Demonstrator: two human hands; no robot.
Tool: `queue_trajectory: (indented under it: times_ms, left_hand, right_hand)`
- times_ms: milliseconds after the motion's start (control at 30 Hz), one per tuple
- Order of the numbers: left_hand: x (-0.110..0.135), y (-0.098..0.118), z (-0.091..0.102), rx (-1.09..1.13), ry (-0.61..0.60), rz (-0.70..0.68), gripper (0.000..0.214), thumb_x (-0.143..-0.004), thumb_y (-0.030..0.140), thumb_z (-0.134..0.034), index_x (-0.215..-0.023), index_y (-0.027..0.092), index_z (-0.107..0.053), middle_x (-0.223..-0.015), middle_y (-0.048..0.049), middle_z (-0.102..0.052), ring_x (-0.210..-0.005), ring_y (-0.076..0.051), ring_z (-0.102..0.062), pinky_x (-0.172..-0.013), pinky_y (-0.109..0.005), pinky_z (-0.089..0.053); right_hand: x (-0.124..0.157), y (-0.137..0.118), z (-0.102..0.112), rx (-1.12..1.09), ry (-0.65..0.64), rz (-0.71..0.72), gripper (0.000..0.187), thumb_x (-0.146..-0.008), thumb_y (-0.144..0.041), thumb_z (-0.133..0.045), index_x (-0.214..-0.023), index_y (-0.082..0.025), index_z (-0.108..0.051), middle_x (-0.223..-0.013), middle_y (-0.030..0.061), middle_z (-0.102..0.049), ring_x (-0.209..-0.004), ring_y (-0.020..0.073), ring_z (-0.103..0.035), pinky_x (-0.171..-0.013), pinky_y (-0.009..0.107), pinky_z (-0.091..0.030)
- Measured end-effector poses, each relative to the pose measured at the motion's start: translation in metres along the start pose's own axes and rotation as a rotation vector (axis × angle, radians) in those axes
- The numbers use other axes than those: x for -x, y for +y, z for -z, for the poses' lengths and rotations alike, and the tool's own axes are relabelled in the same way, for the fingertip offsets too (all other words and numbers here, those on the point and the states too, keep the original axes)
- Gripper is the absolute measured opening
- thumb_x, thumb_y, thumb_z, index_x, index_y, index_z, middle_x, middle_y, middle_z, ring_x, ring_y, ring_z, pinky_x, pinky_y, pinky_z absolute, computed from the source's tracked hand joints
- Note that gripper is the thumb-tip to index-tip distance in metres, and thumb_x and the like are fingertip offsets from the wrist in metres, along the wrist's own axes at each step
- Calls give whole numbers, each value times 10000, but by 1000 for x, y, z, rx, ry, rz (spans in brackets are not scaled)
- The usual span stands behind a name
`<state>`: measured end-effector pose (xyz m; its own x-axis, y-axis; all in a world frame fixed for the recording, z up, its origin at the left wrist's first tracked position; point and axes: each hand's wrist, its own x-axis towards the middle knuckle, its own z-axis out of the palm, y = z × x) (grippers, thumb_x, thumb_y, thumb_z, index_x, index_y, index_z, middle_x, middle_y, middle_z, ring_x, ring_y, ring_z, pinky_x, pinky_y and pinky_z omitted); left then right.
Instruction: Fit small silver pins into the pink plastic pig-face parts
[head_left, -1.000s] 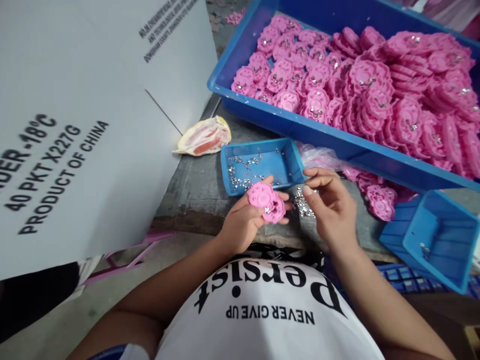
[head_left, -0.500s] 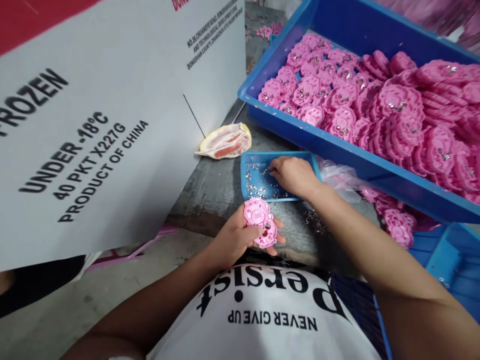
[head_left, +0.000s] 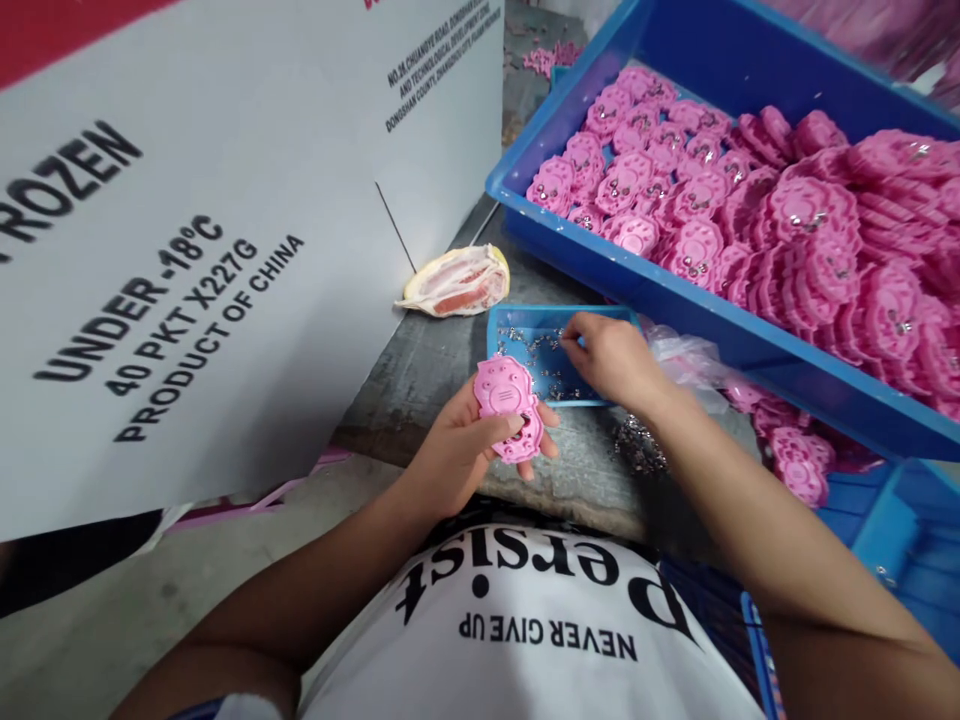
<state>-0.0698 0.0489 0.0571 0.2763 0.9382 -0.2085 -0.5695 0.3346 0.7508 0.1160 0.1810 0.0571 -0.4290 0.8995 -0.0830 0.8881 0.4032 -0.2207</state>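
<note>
My left hand [head_left: 457,450] grips a pink plastic piece [head_left: 504,385] with a scalloped edge, thumb across its lower part. Just beyond it lies a small blue tray [head_left: 551,400] with many tiny shiny metal parts [head_left: 551,380] scattered on its floor. Over the right side of that tray, my right hand [head_left: 611,360] is closed, thumb and fingertips pinched together. Whatever sits between those fingertips, if anything, is too small to make out.
A large blue bin [head_left: 720,300] full of similar pink pieces [head_left: 697,190] stands at the back right. On the left rises a big white carton [head_left: 300,330]. Beside it rests a piece of peeled fruit [head_left: 457,282]. Loose metal parts [head_left: 639,445] lie near my right forearm.
My left hand has raised the pink piece slightly away from my body, toward the small tray. My right hand has shifted a little to the right, still over the tray.
</note>
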Motion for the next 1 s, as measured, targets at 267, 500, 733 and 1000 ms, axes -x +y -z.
queue_trajectory:
  times_ms: [267, 500, 733, 1000]
  left_hand:
    - [-23, 7, -17, -246, 141, -75, 359, -814, 212, -699, -1119, 178, -512, -942, -41, -720, -711, -185, -720, -475, -248, -517]
    - [-38, -11, -30, -604, 292, -220, 386, -780, 181, -743, -1103, 222, -536, -943, -13, -724, -816, -185, -708, -701, -315, -558]
    - [-38, -20, -38, -718, 430, -328, 439, -726, 158, -797, -1086, 254, -564, -953, -11, -722, -879, -231, -682, -899, -421, -530]
    - [-36, -24, -44, -798, 448, -375, 444, -742, 144, -762, -1116, 262, -552, -970, -20, -715, -902, -246, -683, -890, -416, -530]
  right_hand:
    - [37, 15, 5, -1120, 12, -169, 313, -743, -406, -816, -731, -209, -573, -495, -79, -500, -403, 89, -412, -406, 229, -302]
    - [73, -9, 19, -1251, 35, -102, 335, -744, -457, -852, -773, -168, -684, -642, -24, -636, -452, 73, -501, -422, 209, -388]
    - [87, -14, 15, -1173, 149, -101, 238, -813, -401, -804, -853, -171, -761, -638, -9, -656, -481, 96, -527, -440, 227, -421]
    - [100, -15, 5, -896, 368, 14, 101, -910, -235, -676, -912, -215, -774, -879, 30, -739, -635, 126, -621, -589, 278, -503]
